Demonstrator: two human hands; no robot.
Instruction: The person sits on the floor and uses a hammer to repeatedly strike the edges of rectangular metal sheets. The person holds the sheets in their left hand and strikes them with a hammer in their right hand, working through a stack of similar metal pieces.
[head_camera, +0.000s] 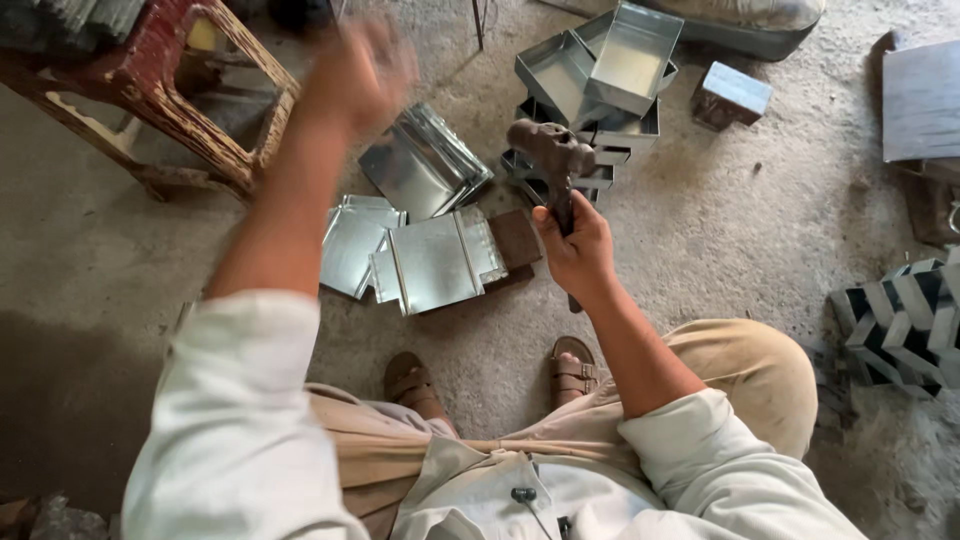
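Note:
My right hand (575, 248) grips the handle of a rusty hammer (551, 152), head up, above the floor in front of my feet. My left hand (358, 72) is raised and blurred near a worn red stool (175, 110); I cannot tell whether it holds anything. Below it, flat galvanised sheet pieces (430, 262) with folded edges lie on the concrete floor, one resting on a dark metal block (516, 238). A bundle of folded sheets (425, 165) lies just beyond them.
A stack of finished metal trays (600, 75) stands at the back centre, a small metal box (733, 95) to its right. A black-and-white striped object (900, 320) sits at the right edge. My sandalled feet (570, 368) are near the sheets.

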